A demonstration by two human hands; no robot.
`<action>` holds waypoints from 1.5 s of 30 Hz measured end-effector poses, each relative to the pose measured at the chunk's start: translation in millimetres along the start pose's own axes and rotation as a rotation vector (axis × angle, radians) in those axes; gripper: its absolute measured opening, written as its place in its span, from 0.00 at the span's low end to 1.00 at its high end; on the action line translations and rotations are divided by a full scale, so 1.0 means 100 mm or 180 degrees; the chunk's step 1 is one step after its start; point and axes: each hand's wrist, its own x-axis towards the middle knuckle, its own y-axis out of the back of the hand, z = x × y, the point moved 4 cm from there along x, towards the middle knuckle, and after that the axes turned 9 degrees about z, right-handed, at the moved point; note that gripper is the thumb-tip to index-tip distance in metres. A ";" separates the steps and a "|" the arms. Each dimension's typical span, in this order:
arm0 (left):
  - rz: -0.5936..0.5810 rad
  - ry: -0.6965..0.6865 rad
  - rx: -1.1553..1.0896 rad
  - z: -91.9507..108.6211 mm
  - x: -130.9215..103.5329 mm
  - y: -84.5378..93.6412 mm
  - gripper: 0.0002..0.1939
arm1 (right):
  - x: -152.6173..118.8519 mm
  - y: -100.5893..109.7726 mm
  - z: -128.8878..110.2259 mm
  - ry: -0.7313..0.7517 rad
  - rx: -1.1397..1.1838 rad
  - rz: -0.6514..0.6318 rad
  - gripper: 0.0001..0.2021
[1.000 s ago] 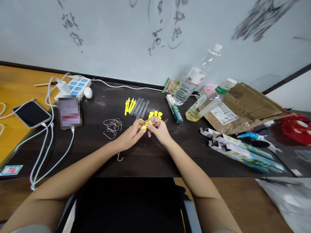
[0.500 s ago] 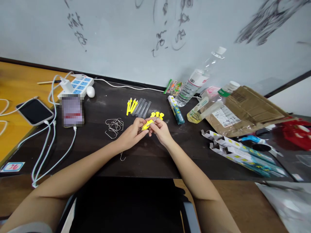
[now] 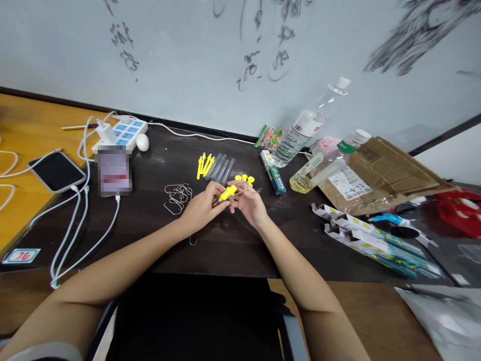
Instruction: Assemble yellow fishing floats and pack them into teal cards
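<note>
A small yellow plastic piece (image 3: 227, 193) with thin metal wire along it is gripped between the thumb and fingers of my left hand (image 3: 206, 205). My right hand (image 3: 252, 203) is closed loosely around the wire's far end, its thumb by the tip; the fingers partly hide the contact. Bent wire hooks (image 3: 178, 197) lie in a tangle left of my hands, and a single hook (image 3: 193, 241) pokes out below my left wrist. Beyond my hands are yellow sticks with clear tips (image 3: 205, 164), grey translucent tubes (image 3: 222, 168) and yellow caps (image 3: 244, 179).
At the left are a phone (image 3: 57, 171), a blurred-out device (image 3: 113, 170), white cables and a power strip (image 3: 126, 133). To the right stand a tilted water bottle (image 3: 298, 131), a bottle of yellow liquid (image 3: 300, 179), a slim box (image 3: 273, 172), open boxes (image 3: 376, 240) and a cardboard parcel (image 3: 391, 175).
The yellow piece has turned a little in my left hand. My right fingers have loosened and spread slightly along the wire. The view has shifted a little.
</note>
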 end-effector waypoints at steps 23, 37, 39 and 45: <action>-0.1070 0.1485 -0.2600 -0.01 -0.04 -0.28 0.21 | 0.04 0.08 0.08 0.0014 -0.0555 0.0226 0.20; -0.1158 0.1790 -0.2893 -0.11 -0.07 -0.36 0.22 | 0.06 0.07 0.16 -0.0054 -0.0637 -0.0097 0.23; -0.1141 0.1844 -0.2873 -0.09 -0.07 -0.35 0.22 | 0.08 0.08 0.17 -0.0038 -0.0584 -0.0106 0.24; -0.1146 0.1916 -0.2860 -0.05 -0.07 -0.34 0.21 | 0.10 0.12 0.21 0.0019 -0.0559 -0.0090 0.24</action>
